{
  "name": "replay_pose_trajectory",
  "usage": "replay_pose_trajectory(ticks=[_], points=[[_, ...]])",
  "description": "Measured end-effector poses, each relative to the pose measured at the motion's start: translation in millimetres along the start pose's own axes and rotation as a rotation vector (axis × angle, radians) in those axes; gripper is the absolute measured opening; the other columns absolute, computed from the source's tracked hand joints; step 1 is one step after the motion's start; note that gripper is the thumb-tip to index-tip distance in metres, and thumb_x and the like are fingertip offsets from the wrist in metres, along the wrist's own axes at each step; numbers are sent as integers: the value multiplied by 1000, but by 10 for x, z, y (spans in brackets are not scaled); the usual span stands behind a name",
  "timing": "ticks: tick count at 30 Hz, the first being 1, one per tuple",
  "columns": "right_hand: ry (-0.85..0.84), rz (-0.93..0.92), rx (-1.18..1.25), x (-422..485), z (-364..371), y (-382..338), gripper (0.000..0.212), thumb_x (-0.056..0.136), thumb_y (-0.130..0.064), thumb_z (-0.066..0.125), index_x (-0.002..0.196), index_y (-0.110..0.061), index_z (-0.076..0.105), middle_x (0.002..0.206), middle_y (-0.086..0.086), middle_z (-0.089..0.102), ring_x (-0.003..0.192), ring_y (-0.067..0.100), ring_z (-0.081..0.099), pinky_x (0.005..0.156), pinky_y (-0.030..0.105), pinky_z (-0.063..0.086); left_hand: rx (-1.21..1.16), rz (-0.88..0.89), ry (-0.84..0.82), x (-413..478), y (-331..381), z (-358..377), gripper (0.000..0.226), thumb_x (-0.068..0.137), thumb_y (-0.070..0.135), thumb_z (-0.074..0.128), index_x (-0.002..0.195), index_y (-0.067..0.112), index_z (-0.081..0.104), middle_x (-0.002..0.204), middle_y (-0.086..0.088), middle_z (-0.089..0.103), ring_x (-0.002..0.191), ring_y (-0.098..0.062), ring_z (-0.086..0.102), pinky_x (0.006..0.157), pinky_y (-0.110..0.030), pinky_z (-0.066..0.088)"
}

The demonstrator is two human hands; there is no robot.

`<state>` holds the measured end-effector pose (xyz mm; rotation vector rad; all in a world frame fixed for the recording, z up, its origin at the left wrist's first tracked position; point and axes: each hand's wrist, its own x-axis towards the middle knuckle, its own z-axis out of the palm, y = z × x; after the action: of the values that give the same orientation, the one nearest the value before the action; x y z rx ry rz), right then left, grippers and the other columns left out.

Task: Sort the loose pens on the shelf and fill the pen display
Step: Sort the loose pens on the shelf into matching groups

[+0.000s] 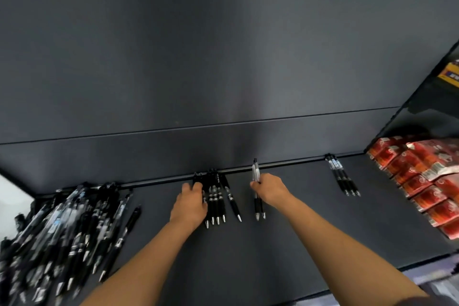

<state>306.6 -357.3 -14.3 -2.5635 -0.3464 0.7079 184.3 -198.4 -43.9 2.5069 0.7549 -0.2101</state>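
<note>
As left hand holds black pens, right hand pinches two pens.

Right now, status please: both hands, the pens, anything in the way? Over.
Left hand on black pen row, grip unclear. Right hand pinches two clear pens. Loose pile far left; nothing blocking.

Blurry pen pile, perhaps partly off-frame.
</note>
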Motion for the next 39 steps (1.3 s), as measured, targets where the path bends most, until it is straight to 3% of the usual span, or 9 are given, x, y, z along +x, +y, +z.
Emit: replay_pose_trajectory(ticks=[6,11,17,23,28,31,35,39], points=[[-18,19,-66,296,-248,342,33,99,-31,43,116,-6,57,109,12,60,89,26,58,81,33,47,145,-74,60,33,353,123,44,89,16,47,132,20,36,130,-7,37,115,-28,43,87,-37,44],[-10,29,-173,443,-505,571,33,99,-32,42,115,-7,58,114,12,61,100,30,60,76,31,44,237,72,185,62,704,218,41,91,22,45,132,23,40,129,-2,40,116,-24,42,93,-33,38],[91,85,-286,555,-856,1005,32,98,-32,44,114,-9,59,114,11,61,100,31,61,71,29,42,272,259,87,160,1304,474,40,93,30,46,132,26,41,131,0,40,121,-22,39,98,-34,35],[175,31,-353,656,-985,1348,36,95,-26,51,124,-6,44,124,14,55,111,34,57,76,35,45,325,284,9,238,1591,668,37,93,31,45,130,25,44,131,-1,42,121,-24,40,99,-35,35],[234,-67,-502,658,-898,1447,37,93,-9,49,128,-9,40,125,13,51,111,33,57,74,36,48,327,273,-15,308,1629,722,37,93,32,46,130,26,45,131,-1,42,121,-24,40,100,-35,35],[262,-61,-548,702,-922,1507,46,90,-3,51,133,-7,38,130,13,45,108,31,58,71,36,49,316,271,-24,348,1623,727,37,93,32,46,130,26,45,132,-1,42,121,-23,40,100,-34,35],[277,17,-548,736,-989,1559,68,87,-2,56,145,-5,21,138,15,31,106,29,59,67,33,49,300,266,-16,376,1576,698,36,94,32,46,130,26,44,131,0,42,121,-22,40,98,-32,35],[243,-6,-617,689,-941,1570,49,86,-1,55,132,-6,40,133,13,35,113,31,52,75,37,49,304,267,-25,366,1512,674,36,94,32,46,130,27,45,131,1,42,121,-21,40,99,-33,36]])
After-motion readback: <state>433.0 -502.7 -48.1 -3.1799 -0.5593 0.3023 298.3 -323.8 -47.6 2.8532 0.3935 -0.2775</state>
